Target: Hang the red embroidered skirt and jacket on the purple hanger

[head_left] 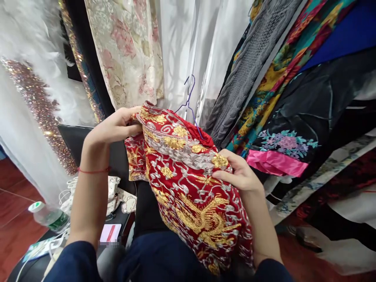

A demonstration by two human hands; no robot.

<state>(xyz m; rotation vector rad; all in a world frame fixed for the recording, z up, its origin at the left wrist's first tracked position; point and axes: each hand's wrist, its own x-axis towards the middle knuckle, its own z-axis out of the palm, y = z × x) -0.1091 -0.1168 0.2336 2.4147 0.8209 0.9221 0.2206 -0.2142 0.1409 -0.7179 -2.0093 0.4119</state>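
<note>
A red jacket (pixel 188 184) with gold and silver embroidery hangs between my two hands, its collar edge toward the top. My left hand (pixel 117 125) pinches it at the upper left, fingers closed on the cloth. On the right, my right hand (pixel 239 170) grips the other shoulder, thumb on the embroidered front and fingers behind. A purple wire hanger (pixel 189 100) rises behind the jacket's red lining, its hook upward. The hanger's lower part is hidden by the cloth, and so are some fingertips.
Hung garments crowd the right side, among them a grey cable knit (pixel 246 70) and a black piece with pink trim (pixel 282 162). A floral cloth (pixel 126 51) hangs behind. At lower left are a plastic bottle (pixel 49 215), a phone (pixel 111 233) and a patterned bag (pixel 113 190).
</note>
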